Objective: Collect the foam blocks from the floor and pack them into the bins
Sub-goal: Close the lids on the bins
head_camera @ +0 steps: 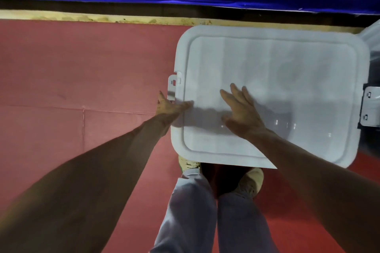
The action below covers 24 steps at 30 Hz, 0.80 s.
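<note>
Bin (287,72): white, lid on, standing on the red floor (61,68); long axis runs 9 to 3 o'clock.
Contents: hidden by the lid; no foam blocks in view.
Latch (172,86): on the bin's 9 o'clock edge.
Left hand (170,109): at that edge, just 6 o'clock of the latch, thumb on the lid; grip cannot be told.
Right hand (240,113): fingers (227,95) spread flat on the lid, holding nothing.
Judgement: the left hand is nearer the latch.

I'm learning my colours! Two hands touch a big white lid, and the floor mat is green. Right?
Not quite. The head view shows the floor mat is red, not green. The left hand and right hand do touch the big white lid.
</note>
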Tool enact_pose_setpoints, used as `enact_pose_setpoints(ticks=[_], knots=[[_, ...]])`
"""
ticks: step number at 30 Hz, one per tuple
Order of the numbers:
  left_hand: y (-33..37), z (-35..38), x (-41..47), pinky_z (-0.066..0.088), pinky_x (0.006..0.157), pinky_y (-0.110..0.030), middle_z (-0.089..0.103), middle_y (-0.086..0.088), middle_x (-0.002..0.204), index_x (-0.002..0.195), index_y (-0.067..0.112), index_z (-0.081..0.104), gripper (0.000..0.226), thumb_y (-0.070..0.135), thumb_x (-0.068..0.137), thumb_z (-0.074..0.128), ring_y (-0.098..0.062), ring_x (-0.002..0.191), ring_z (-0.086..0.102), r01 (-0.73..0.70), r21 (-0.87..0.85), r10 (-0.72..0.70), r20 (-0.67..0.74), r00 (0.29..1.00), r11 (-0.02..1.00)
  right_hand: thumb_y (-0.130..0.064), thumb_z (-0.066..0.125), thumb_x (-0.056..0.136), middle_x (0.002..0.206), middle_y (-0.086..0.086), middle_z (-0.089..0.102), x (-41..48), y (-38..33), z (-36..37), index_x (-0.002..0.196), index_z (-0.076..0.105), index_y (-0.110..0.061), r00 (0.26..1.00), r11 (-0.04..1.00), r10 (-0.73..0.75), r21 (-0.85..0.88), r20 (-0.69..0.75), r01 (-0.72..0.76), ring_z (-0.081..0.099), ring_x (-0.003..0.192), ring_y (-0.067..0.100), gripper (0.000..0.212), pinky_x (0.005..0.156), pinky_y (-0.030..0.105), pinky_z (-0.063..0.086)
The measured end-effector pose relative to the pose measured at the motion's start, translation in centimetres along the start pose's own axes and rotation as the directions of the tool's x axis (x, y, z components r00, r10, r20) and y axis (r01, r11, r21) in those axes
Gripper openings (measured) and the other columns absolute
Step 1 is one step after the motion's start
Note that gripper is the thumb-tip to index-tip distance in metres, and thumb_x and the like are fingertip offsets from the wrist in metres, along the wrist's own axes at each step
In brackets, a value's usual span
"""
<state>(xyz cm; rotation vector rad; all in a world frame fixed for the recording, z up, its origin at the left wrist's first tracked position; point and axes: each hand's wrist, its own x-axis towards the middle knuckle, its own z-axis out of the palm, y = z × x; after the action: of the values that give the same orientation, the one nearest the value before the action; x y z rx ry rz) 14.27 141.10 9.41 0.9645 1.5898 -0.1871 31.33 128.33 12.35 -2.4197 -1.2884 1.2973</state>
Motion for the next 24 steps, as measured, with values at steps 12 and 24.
enact_pose_setpoints(ticks=[12, 24], knots=[[-0.1, -0.7, -2.0, 0.045, 0.086, -0.042, 0.045, -0.013, 0.129, 0.138, 0.006, 0.033, 0.058, 0.043, 0.096, 0.051, -0.034, 0.11, 0.054, -0.249, 0.725, 0.316, 0.046, 0.948, 0.642, -0.015, 0.055, 0.085, 0.16, -0.017, -0.003, 0.7, 0.0, -1.6, 0.151, 0.02, -0.039, 0.986, 0.996, 0.075, 0.029, 0.147, -0.08, -0.011, 0.147, 0.008, 0.078, 0.117, 0.035, 0.014], [-0.2, 0.9, -2.6, 0.043, 0.087, -0.045, 0.05, -0.015, 0.126, 0.143, 0.001, 0.02, 0.057, 0.035, 0.102, 0.04, -0.036, 0.111, 0.054, -0.207, 0.851, 0.355, 0.026, 0.935, 0.483, -0.014, 0.053, 0.084, 0.161, -0.015, 0.002, 0.5, 0.6, -0.9, 0.15, 0.026, -0.035, 0.996, 0.996, 0.02, 0.085, 0.089, -0.027, -0.009, 0.148, 0.009, 0.074, 0.116, 0.031, 0.013]])
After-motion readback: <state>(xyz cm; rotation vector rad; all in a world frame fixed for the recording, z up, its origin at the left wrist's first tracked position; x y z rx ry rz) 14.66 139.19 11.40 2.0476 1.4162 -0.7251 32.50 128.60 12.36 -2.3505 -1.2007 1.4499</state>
